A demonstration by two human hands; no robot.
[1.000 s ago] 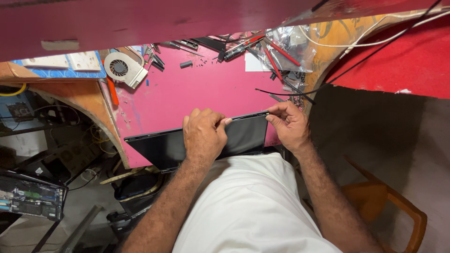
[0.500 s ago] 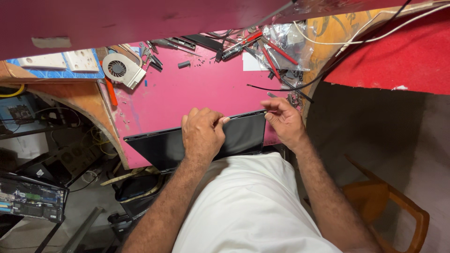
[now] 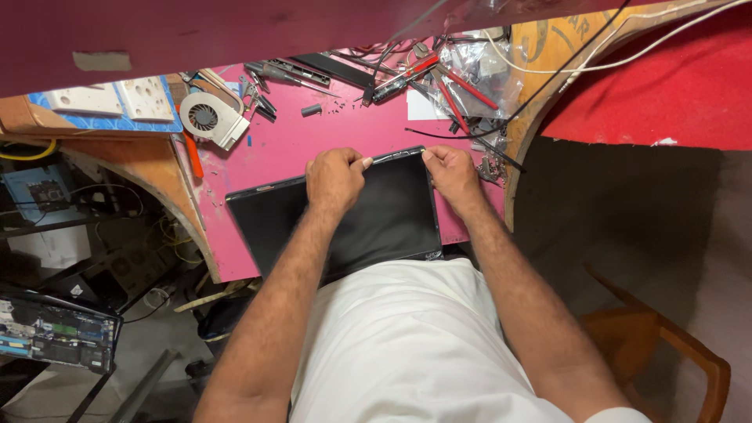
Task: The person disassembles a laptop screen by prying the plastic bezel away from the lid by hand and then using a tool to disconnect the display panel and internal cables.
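- Flat black rectangular laptop screen panel (image 3: pixel 368 219) lay on pink worktop (image 3: pixel 274 153), close to the near edge.
- Left hand (image 3: pixel 335 178) curled on the panel's far edge, fingers closed over it.
- Right hand (image 3: pixel 453 174) pinched tight at the far right corner.
- Grey round cooling fan (image 3: pixel 207 119) sat well apart, far left.

- The laptop screen panel (image 3: pixel 368 223) lies flat on the table (image 3: pixel 282 149), at its near edge, just before the person's body.
- The left hand (image 3: pixel 335 178) rests on the panel's far edge, near the middle; the right hand (image 3: pixel 453 174) sits at its far right corner.
- A cooling fan (image 3: pixel 210 119) lies behind the panel to the left.
- Pliers (image 3: pixel 446 82) and cables lie behind to the right.
- A wooden chair (image 3: pixel 666 352) stands right of the person.
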